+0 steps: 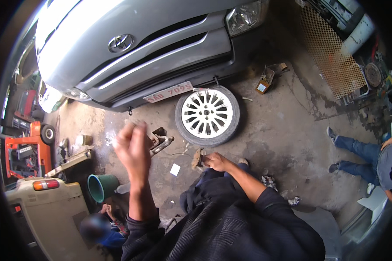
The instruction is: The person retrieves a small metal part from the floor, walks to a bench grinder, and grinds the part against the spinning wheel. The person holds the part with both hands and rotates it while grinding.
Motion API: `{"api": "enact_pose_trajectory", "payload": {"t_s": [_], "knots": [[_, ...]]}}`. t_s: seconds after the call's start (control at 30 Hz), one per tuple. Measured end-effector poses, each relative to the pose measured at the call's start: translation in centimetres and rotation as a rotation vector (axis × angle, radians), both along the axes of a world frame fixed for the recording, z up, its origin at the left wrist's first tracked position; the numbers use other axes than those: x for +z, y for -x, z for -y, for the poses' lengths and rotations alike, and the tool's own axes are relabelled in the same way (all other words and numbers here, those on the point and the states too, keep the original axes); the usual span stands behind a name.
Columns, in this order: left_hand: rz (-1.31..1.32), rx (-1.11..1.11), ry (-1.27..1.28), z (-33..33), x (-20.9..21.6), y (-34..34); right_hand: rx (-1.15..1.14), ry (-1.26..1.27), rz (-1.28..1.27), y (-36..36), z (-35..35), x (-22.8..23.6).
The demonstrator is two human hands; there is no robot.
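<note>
My left hand [133,150] is raised in front of the van, its fingers curled together and slightly blurred. I cannot make out what, if anything, is in them. Just right of it shows a rusty, dark metal part [162,142] with a pale bar; whether it touches the hand is unclear. My right hand [218,162] is low near my lap, its fingers closed at the edge of a small worn brown piece [197,159] whose kind I cannot tell. Beyond that hand, a tyre on a white multi-spoke wheel [207,114] lies flat on the floor below the bumper.
The silver van [170,52] fills the far side. A yellowish container [264,82] stands right of the wheel. A green bucket [102,187] and a crouching person [113,230] are at left, near a beige vehicle [52,217]. Another person's legs [355,154] show at right. A white card [175,169] lies on the floor.
</note>
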State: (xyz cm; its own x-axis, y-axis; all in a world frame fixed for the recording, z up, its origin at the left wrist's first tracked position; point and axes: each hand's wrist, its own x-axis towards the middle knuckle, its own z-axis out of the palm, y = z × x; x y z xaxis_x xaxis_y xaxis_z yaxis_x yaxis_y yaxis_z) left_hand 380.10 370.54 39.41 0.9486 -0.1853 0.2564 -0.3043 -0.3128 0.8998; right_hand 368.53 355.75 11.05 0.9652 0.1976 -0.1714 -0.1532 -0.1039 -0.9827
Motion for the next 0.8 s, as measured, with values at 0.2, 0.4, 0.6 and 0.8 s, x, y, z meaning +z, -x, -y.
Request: {"api": "enact_pose_trajectory", "payload": {"t_s": [0.2, 0.4, 0.6, 0.8], "knots": [[-0.047, -0.144, 0.179, 5.8, 3.7, 4.3, -0.261, -0.096, 0.12, 2.5, 2.9, 1.8], [-0.146, -0.47, 0.221, 12.6, -3.2, 8.8, -0.416, 0.102, 0.179, 6.1, 8.6, -6.9], [-0.221, -0.262, -0.141, 16.7, -18.3, 17.2, -0.558, 0.251, -0.035, 12.4, 10.9, -23.0], [-0.456, -0.26, -0.134, 21.3, -33.0, 18.6, -0.751, -0.387, -0.522, 17.4, 13.1, -35.4]]}}
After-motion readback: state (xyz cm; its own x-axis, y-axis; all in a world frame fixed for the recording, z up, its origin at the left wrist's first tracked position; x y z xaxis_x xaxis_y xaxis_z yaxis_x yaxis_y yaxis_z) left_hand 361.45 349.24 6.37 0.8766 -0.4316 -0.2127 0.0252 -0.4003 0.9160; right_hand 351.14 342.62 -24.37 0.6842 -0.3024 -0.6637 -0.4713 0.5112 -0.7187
